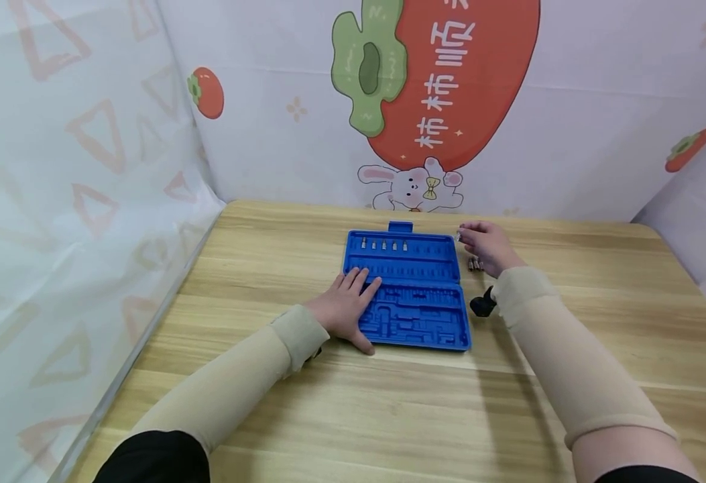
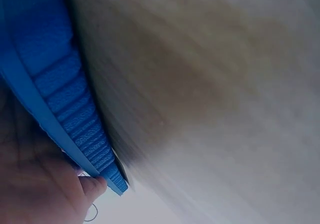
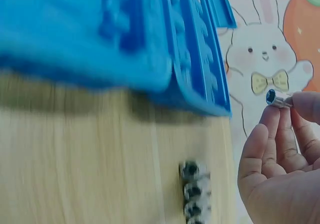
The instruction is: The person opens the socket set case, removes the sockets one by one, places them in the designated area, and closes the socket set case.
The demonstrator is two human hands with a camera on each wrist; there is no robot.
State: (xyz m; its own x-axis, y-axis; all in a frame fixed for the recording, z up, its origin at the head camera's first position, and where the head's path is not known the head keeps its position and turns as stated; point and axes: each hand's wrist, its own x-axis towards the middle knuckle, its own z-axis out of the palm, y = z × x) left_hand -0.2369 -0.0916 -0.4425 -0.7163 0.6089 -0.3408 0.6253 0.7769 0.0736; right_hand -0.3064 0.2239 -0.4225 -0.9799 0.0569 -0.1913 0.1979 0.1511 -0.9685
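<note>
A blue plastic case (image 1: 431, 272) lies unfolded on the table, its moulded slots facing up. Along its far half stand several small metal pieces (image 1: 385, 245), upright in a row at the left. My left hand (image 1: 342, 310) rests spread across the case's left edge, fingers straight; the left wrist view shows the palm (image 2: 42, 191) against the case's ribbed side. Just off the far right corner, my right hand (image 1: 490, 248) pinches a small silver socket (image 3: 278, 99) between thumb and fingers, its hollow end showing.
Several more silver sockets (image 3: 194, 191) lie side by side on the wooden table (image 1: 389, 409), right of the case. A black object (image 1: 482, 305) shows by the right wrist. Printed cloth (image 1: 268, 147) hangs behind the table and at its left.
</note>
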